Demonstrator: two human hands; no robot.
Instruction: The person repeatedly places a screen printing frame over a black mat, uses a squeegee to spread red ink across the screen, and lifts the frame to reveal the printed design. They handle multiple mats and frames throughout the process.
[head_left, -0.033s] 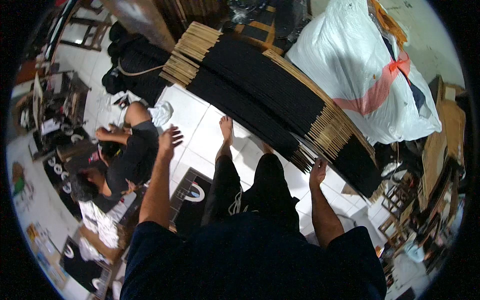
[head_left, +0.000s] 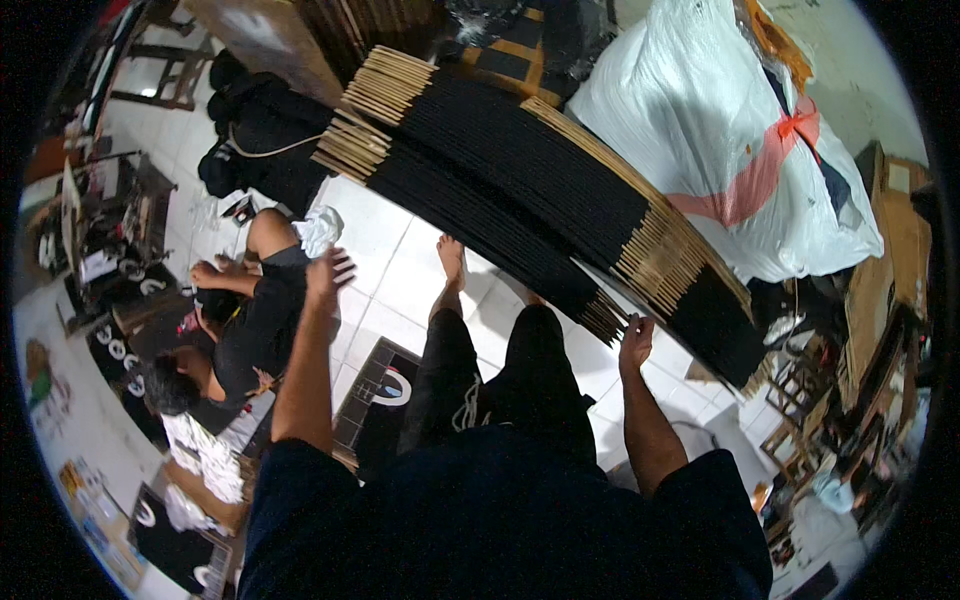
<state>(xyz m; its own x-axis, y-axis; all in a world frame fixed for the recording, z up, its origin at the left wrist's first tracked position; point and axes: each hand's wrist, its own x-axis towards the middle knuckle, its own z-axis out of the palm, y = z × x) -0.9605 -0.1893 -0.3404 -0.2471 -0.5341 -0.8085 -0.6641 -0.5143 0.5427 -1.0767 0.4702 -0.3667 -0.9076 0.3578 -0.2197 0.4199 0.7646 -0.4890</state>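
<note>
A long diagonal stack of thin black panels with pale wooden slat ends spans the upper middle. My right hand is closed on the end of a thin grey strip at the stack's lower right edge, beside splayed slat tips. My left hand is raised over the white tiles below the stack's left end, fingers apart, holding nothing. My bare feet stand on the tiles just below the stack.
A person sits low at left beside white cloth. A black printed board lies left of my legs. A large white sack with red mesh is at upper right. Dark bundles sit upper left; cardboard leans at right.
My left hand has shifted a little left and up. My right hand stays at the same place on the stack's edge.
</note>
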